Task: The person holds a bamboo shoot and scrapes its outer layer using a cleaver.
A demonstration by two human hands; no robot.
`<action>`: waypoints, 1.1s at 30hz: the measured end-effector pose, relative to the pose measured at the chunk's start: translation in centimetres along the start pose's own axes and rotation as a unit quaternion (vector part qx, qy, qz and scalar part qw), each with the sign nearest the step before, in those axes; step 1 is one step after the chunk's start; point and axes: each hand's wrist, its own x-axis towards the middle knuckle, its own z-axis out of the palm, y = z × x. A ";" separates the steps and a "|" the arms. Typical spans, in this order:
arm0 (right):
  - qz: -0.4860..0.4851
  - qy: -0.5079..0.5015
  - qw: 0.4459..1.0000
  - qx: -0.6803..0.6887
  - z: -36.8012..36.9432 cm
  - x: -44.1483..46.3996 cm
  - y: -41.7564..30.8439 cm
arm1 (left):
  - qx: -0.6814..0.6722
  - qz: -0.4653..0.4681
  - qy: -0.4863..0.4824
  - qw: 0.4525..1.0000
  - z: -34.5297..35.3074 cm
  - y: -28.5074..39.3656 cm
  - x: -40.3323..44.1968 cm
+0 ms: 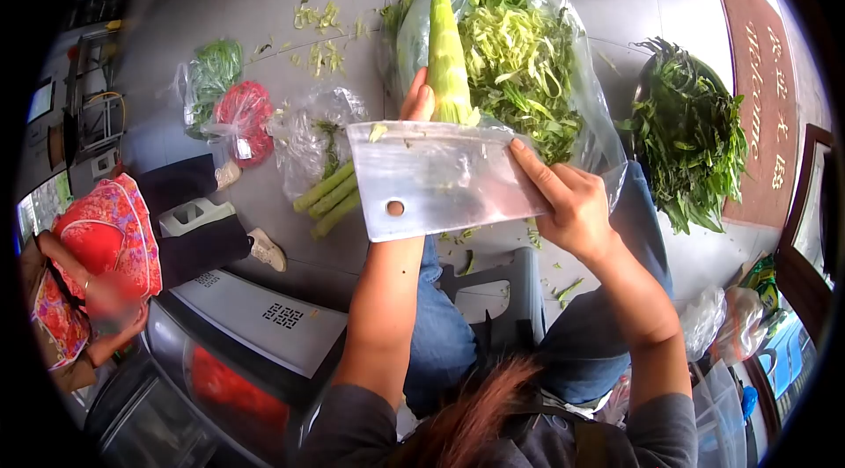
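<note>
My left hand [419, 100] grips the lower end of a pale green celtuce stem [447, 58], which points away from me with its narrow tip at the far end. Most of that hand is hidden behind the blade. Wrapped around the handle of a wide cleaver [453, 182] is my right hand [570, 208], one finger stretched along the blade. The cleaver lies crosswise over my left wrist and the stem's near end, with scraps stuck to its face. Beyond them, a large clear plastic bag [606, 138] holds leaves and shredded peelings [515, 41].
Several green stems [330, 199] lie left of my left forearm, by a crumpled clear bag [308, 129]. Further left are green [216, 72] and red [248, 120] bags. Dark leaves [691, 133] are heaped at right. A person in a red patterned top [110, 235] sits at left.
</note>
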 end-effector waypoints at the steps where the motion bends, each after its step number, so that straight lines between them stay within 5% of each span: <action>1: -0.007 0.006 0.999 0.034 -0.3 0.0 -0.7 | 0.010 -0.010 -0.027 1.000 -0.2 0.4 0.1; 11: -0.014 -0.012 0.999 0.031 -0.5 0.2 -0.8 | -0.093 -0.096 -0.136 0.982 -0.3 1.2 0.0; 15: -0.008 0.004 1.000 0.023 0.0 0.8 -0.3 | -0.109 -0.061 -0.118 0.985 -0.9 0.2 0.9; 16: -0.012 0.004 1.000 0.021 -0.2 0.7 -0.4 | -0.137 -0.051 -0.191 0.971 -1.0 0.1 1.3; 20: 0.006 -0.009 0.999 0.034 0.0 0.9 -0.3 | -0.075 -0.028 -0.102 0.992 0.2 0.2 0.6; 24: 0.006 0.010 0.999 0.053 -0.1 1.5 0.3 | -0.112 -0.073 -0.151 0.979 -0.4 0.5 1.8; 28: 0.022 -0.001 0.998 0.053 0.1 1.8 0.5 | -0.055 -0.020 -0.046 0.997 0.5 -0.3 1.8; 32: 0.014 0.015 0.999 0.049 0.0 1.5 0.5 | -0.084 -0.052 -0.146 0.984 -0.6 -0.3 2.1; 33: 0.017 0.013 0.999 0.046 0.0 1.5 0.6 | -0.077 -0.045 -0.108 0.990 -0.4 -0.6 1.7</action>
